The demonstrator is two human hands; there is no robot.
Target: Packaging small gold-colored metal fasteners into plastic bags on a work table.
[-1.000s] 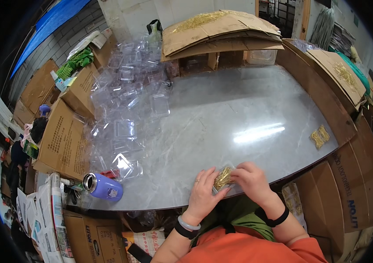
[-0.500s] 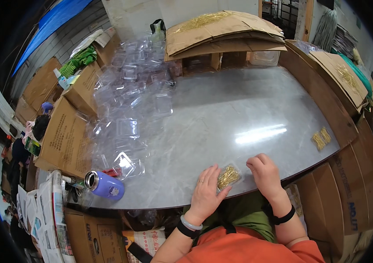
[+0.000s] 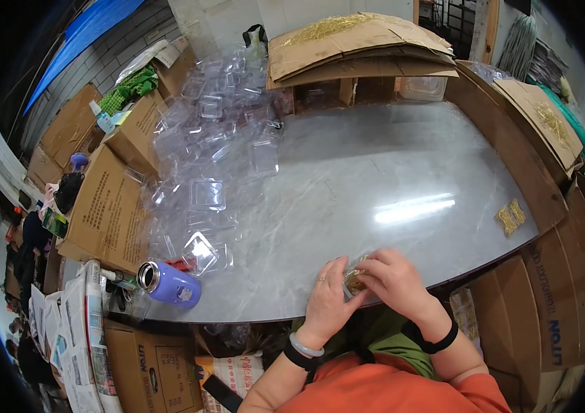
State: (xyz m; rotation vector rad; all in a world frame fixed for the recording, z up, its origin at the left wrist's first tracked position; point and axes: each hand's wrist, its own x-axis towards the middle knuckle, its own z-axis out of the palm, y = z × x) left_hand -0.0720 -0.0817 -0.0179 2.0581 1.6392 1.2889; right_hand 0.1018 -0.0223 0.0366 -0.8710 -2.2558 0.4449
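Work pos.: near edge of grey table (image 3: 347,172), front of operator, approx. ctr. Clear box (image 3: 352,267), small, w/ gold strands (image 3: 353,284) inside, sits btwn both hands, at table edge.

L hand (image 3: 327,303): fingers extended along L side of box; thumb across its near side. Box lies in the gap btwn L thumb & L fingers, clamped there; fingers side by side, thumb apart from them.

R hand (image 3: 400,283): over R part of box, fingers bent, tips close tog. at the strands & top of box. Fingertip contact partly hidden; cannot tell if R fingers are pinched on strands or only resting on them. R hand covers much of box, so only upper L part & a patch of gold show.

Second pack of gold strands (image 3: 510,218): on table, far R, well apart from R hand, near cardboard wall (image 3: 509,155).

L side of table: pile of clear plastic boxes (image 3: 208,195), loose, overlapping, well apart from L hand. Purple bottle (image 3: 177,286): near L corner, tilted in view, mouth uncovered, near the pile; red item (image 3: 182,264) just behind it.

Rear: cardboard sheets (image 3: 368,48), stacked, arched, w/ loose gold strands on top; clear tub (image 3: 424,88) underneath, R end.
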